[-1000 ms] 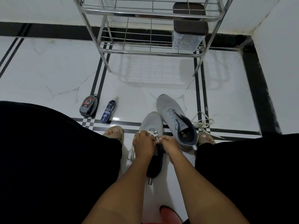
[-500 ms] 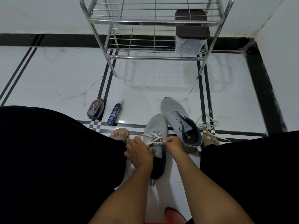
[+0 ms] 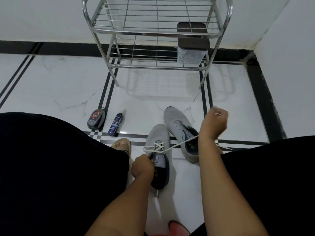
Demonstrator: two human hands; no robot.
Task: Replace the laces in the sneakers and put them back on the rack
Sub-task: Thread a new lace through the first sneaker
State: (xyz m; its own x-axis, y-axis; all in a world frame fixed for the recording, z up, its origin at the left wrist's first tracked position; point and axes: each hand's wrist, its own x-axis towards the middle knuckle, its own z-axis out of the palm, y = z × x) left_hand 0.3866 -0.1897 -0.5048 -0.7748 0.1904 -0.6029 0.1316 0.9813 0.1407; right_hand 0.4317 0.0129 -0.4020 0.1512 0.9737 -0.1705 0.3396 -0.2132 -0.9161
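Two grey sneakers lie on the white floor between my knees. The near sneaker [image 3: 157, 138] has a white lace [image 3: 177, 145] crossed through its lower eyelets. My left hand [image 3: 142, 166] grips this sneaker at the left side of its collar. My right hand [image 3: 214, 124] is raised to the right, closed on the lace end, and the lace runs taut from the eyelets up to it. The far sneaker [image 3: 178, 124] has bare eyelets; a loose white lace [image 3: 223, 147] lies behind my right wrist. The metal rack [image 3: 156, 34] stands at the wall ahead.
A dark-lidded clear container [image 3: 192, 46] sits on the rack's lower shelf at the right. A shoe polish sponge [image 3: 96, 119] and a small spray bottle [image 3: 115, 124] lie on the floor to the left. My sandalled foot [image 3: 121, 145] is beside the near sneaker. A wall corner is at the right.
My right hand has pulled up and to the right, drawing the lace taut through the near sneaker. My left hand slid down to the sneaker's collar. The view has tilted so more of the rack shows.
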